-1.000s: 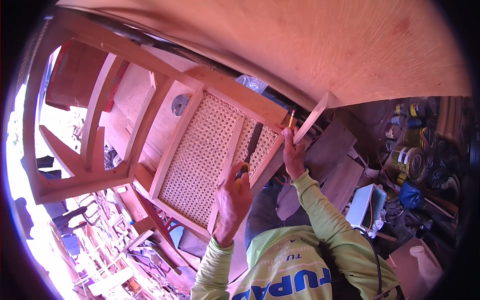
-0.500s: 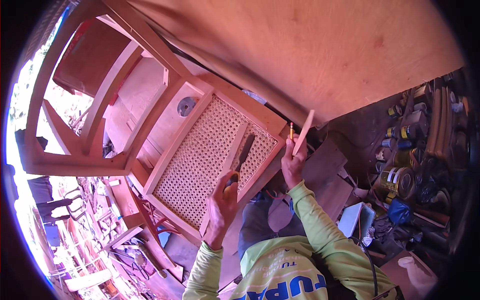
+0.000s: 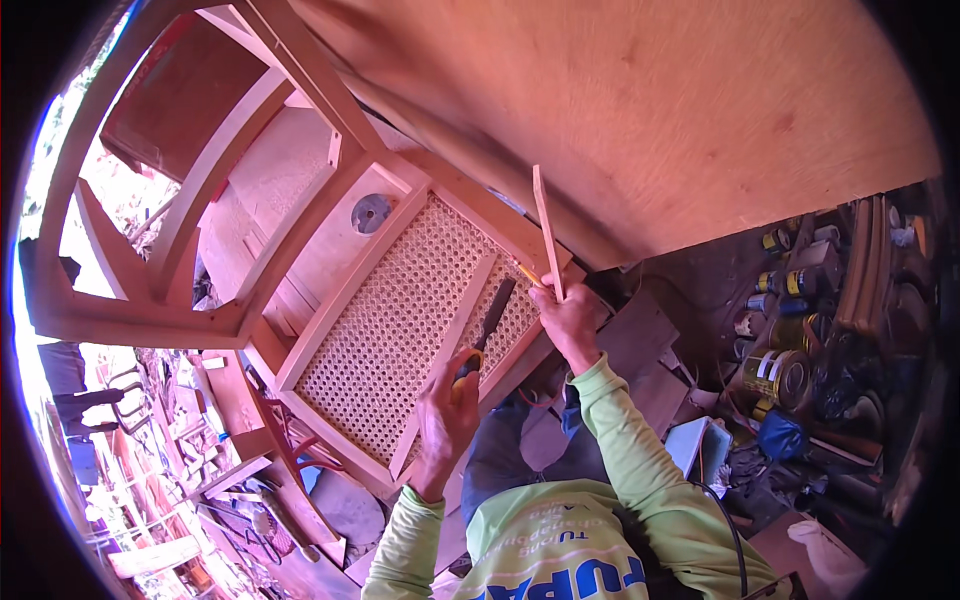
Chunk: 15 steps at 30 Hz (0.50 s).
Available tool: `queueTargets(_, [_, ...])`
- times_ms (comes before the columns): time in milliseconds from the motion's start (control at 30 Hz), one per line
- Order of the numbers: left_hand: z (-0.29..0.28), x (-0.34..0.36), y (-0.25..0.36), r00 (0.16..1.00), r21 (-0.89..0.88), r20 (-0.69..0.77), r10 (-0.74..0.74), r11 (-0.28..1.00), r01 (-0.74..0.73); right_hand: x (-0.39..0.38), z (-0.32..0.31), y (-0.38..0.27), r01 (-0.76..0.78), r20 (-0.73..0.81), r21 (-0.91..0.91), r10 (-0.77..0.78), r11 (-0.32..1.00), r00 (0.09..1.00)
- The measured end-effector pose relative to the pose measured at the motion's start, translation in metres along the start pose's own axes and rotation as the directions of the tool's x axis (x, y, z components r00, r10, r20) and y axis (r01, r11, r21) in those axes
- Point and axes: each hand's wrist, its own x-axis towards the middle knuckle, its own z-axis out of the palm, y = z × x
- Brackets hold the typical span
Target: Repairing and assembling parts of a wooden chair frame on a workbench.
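Observation:
A wooden chair (image 3: 205, 140) lies before me, its cane-webbed seat (image 3: 365, 330) facing up. Across the cane webbing runs a loose flat wooden strip (image 3: 462, 325). My left hand (image 3: 440, 425) is closed round the black and yellow handle of a chisel (image 3: 497, 310), whose dark flat blade points up over the webbing beside that strip. Off the seat's right corner, my right hand (image 3: 572, 325) pinches a thin wooden strip (image 3: 545, 220) standing nearly upright. A yellow pencil (image 3: 527, 273) sticks out from the same fingers, toward the seat frame.
A large plywood sheet (image 3: 680, 110) leans at the far right. Beyond the seat, a grey disc (image 3: 370, 213) rests on a wooden surface. Paint cans (image 3: 775, 375), a blue bag (image 3: 785, 436) and a pale blue container (image 3: 697, 445) crowd the right. Wood scraps and tools (image 3: 260, 520) lie at lower left.
My right hand has moved left, closer to the seat's corner, with the strip and pencil. The strip has swung more upright and the pencil now tilts left. My left hand still grips the chisel.

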Motion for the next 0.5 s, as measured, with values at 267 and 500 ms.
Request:
queueTargets(267, [-0.003,0.021,0.007,0.996,0.034,0.082,-0.029,0.999,0.027,0.01,-0.003,-0.004,0.024,-0.019,-0.063,-0.025,0.998,0.999])
queueTargets(500, [-0.007,0.03,0.007,0.993,0.141,0.11,0.041,0.988,-0.056,0.009,-0.002,0.003,0.17,0.051,-0.328,-0.162,0.929,0.985])
